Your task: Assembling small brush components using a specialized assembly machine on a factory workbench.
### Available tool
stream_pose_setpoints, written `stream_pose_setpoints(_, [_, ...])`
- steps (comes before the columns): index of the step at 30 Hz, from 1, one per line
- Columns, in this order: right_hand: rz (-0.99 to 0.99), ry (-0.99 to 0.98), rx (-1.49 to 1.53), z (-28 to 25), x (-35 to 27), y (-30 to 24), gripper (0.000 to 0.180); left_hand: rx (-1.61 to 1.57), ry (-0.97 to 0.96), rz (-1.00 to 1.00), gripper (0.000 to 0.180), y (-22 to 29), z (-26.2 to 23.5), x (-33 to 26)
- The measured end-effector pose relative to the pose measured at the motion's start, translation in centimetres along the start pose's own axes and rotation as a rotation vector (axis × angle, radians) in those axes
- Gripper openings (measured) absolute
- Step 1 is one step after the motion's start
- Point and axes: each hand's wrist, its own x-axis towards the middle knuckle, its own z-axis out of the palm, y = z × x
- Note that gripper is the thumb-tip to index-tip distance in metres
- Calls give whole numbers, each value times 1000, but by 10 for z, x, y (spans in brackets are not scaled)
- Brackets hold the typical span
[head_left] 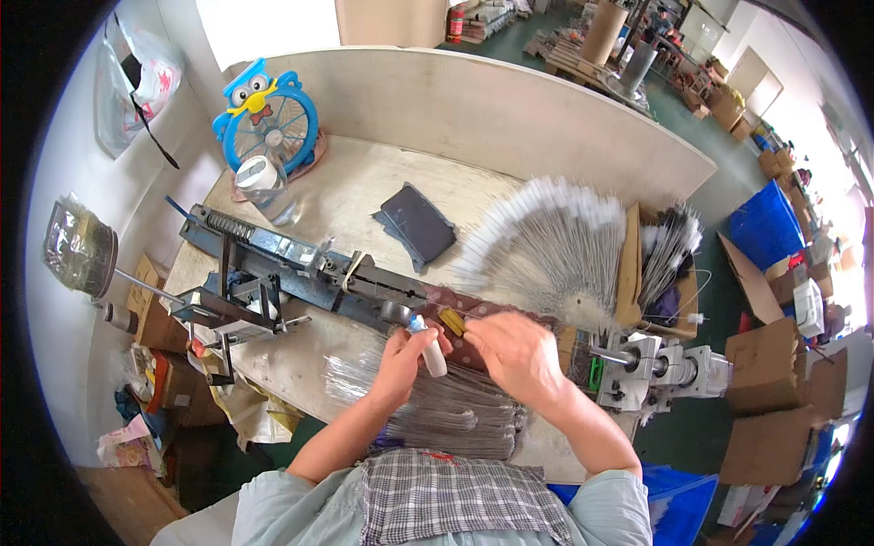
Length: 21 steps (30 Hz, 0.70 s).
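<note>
My left hand is closed around a small white bottle with a blue top. The bottle tilts, its blue end toward the far left. To its right my right hand has its fingers pinched together, and what they hold is too small to make out. A yellow piece lies at these fingertips; I cannot tell whether they touch it. Just beyond the bottle is a small round metal cup. Under both hands is a dark red dotted cloth. Thin metal wires lie in bundles nearest me.
A long metal bench fixture crosses the table to the left. White-tipped wires fan out at the right, beside a cardboard box. A machine with a shaft stands right. A dark pad, water jug and blue fan sit farther back.
</note>
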Motion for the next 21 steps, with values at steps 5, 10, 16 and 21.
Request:
stream_pose_setpoints(5, [35, -84, 84, 47, -24, 17, 22, 533, 76, 221, 16, -18, -5, 9])
stream_pose_setpoints(10, [277, -347, 101, 77, -18, 28, 31, 857, -9, 145, 27, -1, -22, 11])
stream_pose_setpoints(16, [237, -383, 204, 52, -24, 31, 20, 217, 409, 160, 34, 19, -97, -16])
stream_pose_setpoints(21, [176, -364, 257, 49, -17, 24, 18, -298, 617, 24, 24, 33, -169, -42])
